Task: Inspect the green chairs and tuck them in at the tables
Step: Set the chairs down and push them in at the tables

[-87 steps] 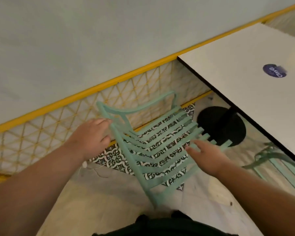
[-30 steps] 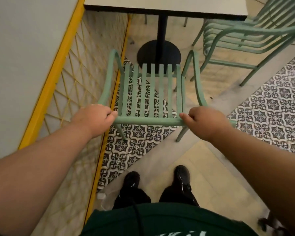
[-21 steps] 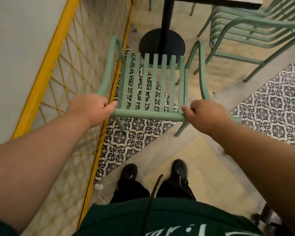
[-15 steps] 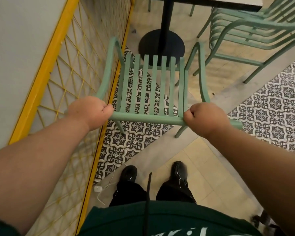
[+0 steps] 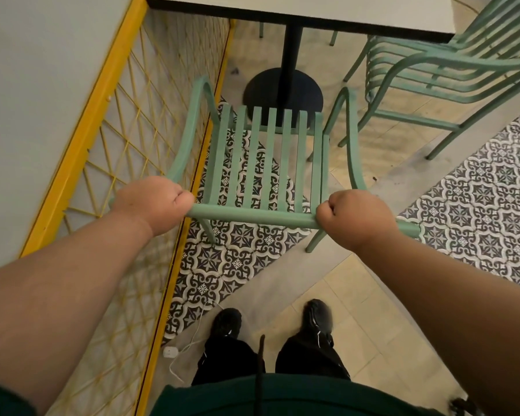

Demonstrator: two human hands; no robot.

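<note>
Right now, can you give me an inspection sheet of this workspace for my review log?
Surface: white table, black pedestal; only near edge in view.
Job's things: green chair faces the table, seat not yet under it; other green chairs at right.
Clutter: dark specks on floor.
Grippers: left hand and right hand both grip the chair's top rail.
Cables: white cable with plug on floor near shoes.
Surroundings: yellow lattice railing left; patterned tiles.

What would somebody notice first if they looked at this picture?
Two hands stand out first: the left hand and right hand each grip the back of a green chair in the middle, facing a white table at the top. Next come the bright yellow lattice fence along the left and the black-and-white patterned tiles at the right.
</note>
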